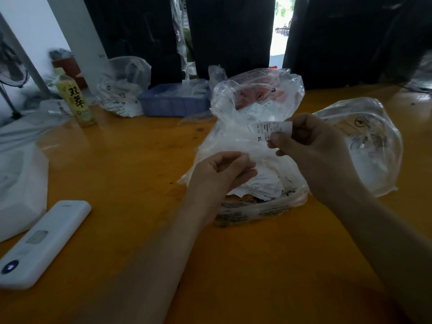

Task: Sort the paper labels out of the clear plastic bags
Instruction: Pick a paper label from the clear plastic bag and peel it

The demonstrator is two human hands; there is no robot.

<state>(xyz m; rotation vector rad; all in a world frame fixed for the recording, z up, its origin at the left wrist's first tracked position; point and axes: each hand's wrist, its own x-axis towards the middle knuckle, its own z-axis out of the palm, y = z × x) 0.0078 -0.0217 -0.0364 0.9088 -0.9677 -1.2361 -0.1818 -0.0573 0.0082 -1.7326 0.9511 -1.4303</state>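
Right hand point(311, 146) pinches XL paper label point(272, 129) above central clear bag point(252, 113). Left hand point(222, 171) pinches thin film at bag's front. Hands apart. Risk: label tears if adhesive clings; film slips, bag topples, loose labels spill.

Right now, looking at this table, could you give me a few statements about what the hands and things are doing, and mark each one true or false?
1. The right hand pinches a paper label printed XL. True.
2. The left hand rests flat on the white remote. False: it grips clear plastic of the bag in the middle, away from the remote.
3. A blue basket sits at the back of the table. True.
4. The yellow-labelled bottle lies on its side. False: it stands upright at the left.
5. The middle bag holds many paper slips. True.
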